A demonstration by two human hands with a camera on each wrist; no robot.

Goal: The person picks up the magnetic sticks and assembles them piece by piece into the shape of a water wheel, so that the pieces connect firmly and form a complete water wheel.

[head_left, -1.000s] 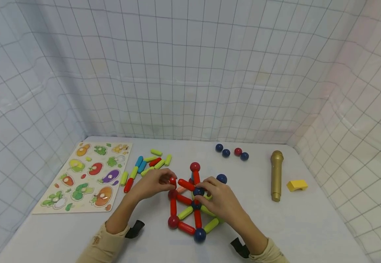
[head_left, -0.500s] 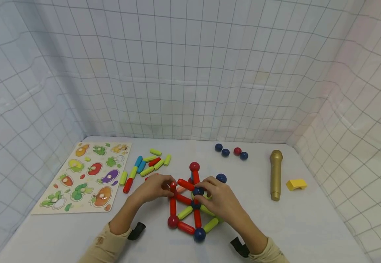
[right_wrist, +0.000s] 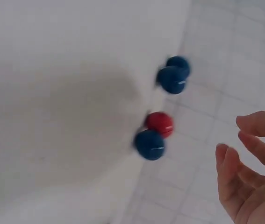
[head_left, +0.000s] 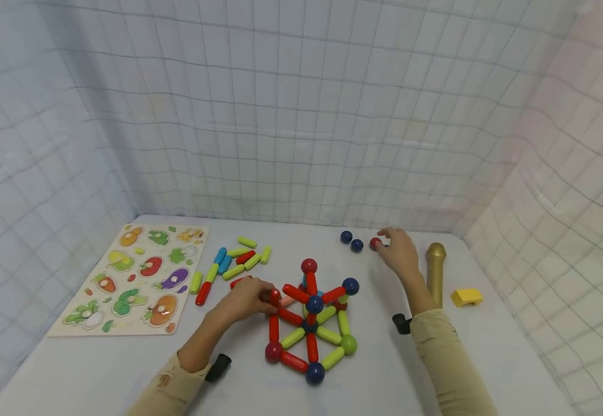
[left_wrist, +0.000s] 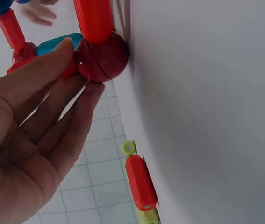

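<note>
Walls: white grid-lined sheeting (head_left: 301, 115) fills the upper frame on three sides, creased.
Table: plain white surface (head_left: 488, 346) across the lower frame.
Light: soft, even, faintly pink at right.

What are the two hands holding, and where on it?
The left hand pinches a red ball at the edge of the rod frame. The right hand holds nothing, open beside loose balls.

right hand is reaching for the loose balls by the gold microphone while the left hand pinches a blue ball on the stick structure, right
Not quite: the ball the left hand pinches on the stick structure is red, as the left wrist view shows. The right hand does reach for the loose balls by the gold microphone.
</note>
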